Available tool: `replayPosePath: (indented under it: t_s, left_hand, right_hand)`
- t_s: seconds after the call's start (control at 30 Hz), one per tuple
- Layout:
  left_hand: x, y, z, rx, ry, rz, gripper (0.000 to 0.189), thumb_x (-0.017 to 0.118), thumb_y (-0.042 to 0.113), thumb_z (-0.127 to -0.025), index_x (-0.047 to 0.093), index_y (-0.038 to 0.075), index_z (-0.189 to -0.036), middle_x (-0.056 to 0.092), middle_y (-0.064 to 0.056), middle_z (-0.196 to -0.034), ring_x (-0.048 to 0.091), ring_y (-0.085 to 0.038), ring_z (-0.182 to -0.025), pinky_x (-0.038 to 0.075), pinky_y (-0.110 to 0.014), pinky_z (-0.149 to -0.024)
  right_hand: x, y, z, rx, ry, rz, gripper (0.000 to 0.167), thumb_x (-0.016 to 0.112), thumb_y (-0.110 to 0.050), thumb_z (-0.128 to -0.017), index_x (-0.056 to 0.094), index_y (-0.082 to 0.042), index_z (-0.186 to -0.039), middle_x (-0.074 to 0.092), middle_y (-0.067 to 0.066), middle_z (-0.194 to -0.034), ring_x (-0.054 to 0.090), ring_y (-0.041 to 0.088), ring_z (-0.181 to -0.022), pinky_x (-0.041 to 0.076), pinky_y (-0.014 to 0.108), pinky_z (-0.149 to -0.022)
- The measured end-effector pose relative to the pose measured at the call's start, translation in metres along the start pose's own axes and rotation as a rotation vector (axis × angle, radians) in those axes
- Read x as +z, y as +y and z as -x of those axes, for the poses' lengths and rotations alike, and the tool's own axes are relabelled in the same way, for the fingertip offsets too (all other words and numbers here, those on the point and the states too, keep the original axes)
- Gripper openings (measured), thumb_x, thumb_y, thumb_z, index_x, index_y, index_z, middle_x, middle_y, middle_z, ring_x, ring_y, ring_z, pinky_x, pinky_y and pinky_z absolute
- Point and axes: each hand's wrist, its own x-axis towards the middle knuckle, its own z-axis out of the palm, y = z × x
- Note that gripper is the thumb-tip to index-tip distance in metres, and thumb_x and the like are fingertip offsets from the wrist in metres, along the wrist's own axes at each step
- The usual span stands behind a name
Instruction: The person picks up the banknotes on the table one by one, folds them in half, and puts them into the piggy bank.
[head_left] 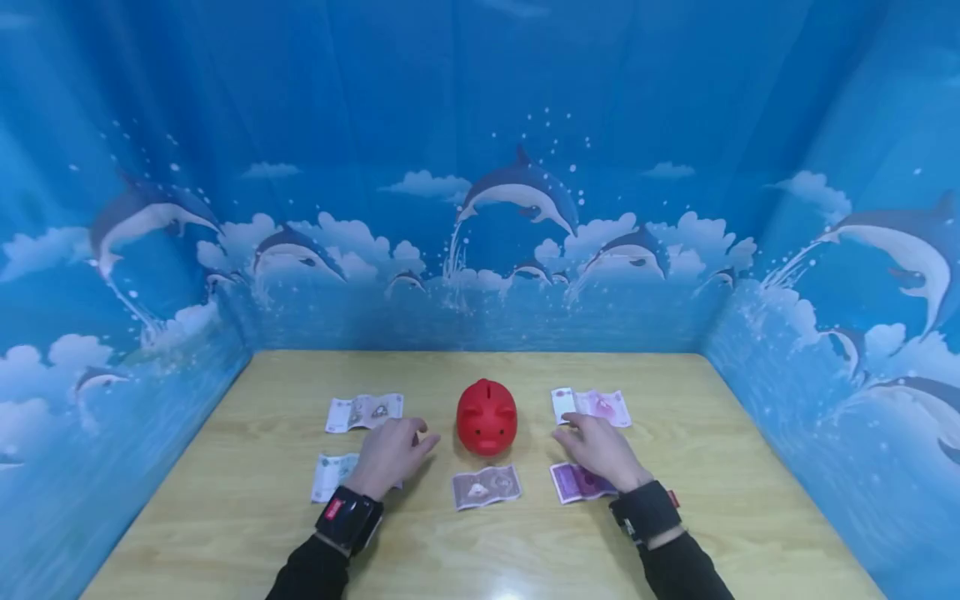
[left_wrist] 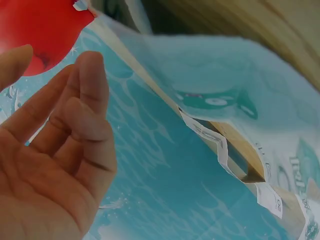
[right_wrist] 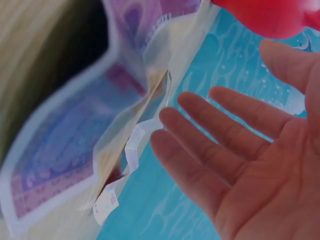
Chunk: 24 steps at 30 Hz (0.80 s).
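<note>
A red piggy bank (head_left: pixel 487 421), with a slot in its top, stands on the table between the two hands. My left hand (head_left: pixel 390 454) is left of it, over a greenish banknote (head_left: pixel 330 475) that it partly hides. In the left wrist view its fingers (left_wrist: pixel 92 82) are loosely bent and hold nothing. To the right of the bank, my right hand (head_left: pixel 600 448) hovers above a purple banknote (head_left: pixel 573 485). Its fingers (right_wrist: pixel 225 115) are spread and nearly straight in the right wrist view, with nothing in them. A brownish banknote (head_left: pixel 486 487) lies in front of the bank.
Two more banknotes lie farther back: a greyish-brown one (head_left: pixel 365 412) at the left and a pink one (head_left: pixel 603 407) at the right. Blue dolphin-print curtains (head_left: pixel 480 317) enclose the wooden table (head_left: pixel 525 550) at the back and both sides.
</note>
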Motion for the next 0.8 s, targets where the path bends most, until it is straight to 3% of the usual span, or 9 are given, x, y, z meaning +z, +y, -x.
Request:
replayPosePath:
  t_s: [0.17,0.33,0.6,0.8]
  left_hand:
    - [0.001,0.003,0.0,0.046,-0.038,0.015,0.026,0.069,0.036,-0.09,0.073,0.011,-0.091,0.048,0.006,-0.053,0.044,-0.009,-0.049,0.033,-0.024,-0.047]
    - [0.003,0.005,0.002,0.069,-0.088,0.042,0.033,0.071,0.041,-0.088,0.074,0.01,-0.099,0.052,0.008,-0.057,0.046,-0.007,-0.052,0.034,-0.023,-0.048]
    - [0.007,0.008,0.002,0.101,-0.096,0.037,0.038,0.072,0.043,-0.086,0.075,0.009,-0.102,0.046,0.009,-0.052,0.041,-0.006,-0.048,0.03,-0.022,-0.046]
    - [0.008,0.01,0.003,0.127,-0.099,0.041,0.034,0.071,0.042,-0.087,0.075,0.011,-0.099,0.046,0.01,-0.051,0.039,-0.005,-0.047,0.031,-0.021,-0.046]
  right_hand:
    - [0.001,-0.006,0.0,-0.009,-0.001,0.014,0.038,0.069,-0.028,-0.092,0.067,0.0,-0.118,0.073,0.011,-0.102,0.069,0.021,-0.088,0.056,0.043,-0.081]
    - [0.006,-0.015,-0.003,-0.003,-0.016,-0.016,0.037,0.071,-0.024,-0.09,0.068,0.002,-0.117,0.072,0.004,-0.088,0.066,0.012,-0.078,0.056,0.035,-0.074]
    - [0.014,-0.027,-0.006,-0.024,-0.045,-0.045,0.035,0.071,-0.022,-0.089,0.068,0.002,-0.116,0.07,-0.001,-0.078,0.059,0.004,-0.063,0.052,0.027,-0.064]
    - [0.019,-0.032,-0.004,-0.024,-0.058,-0.042,0.034,0.073,-0.022,-0.088,0.07,-0.001,-0.114,0.07,-0.002,-0.078,0.059,0.005,-0.065,0.051,0.026,-0.063]
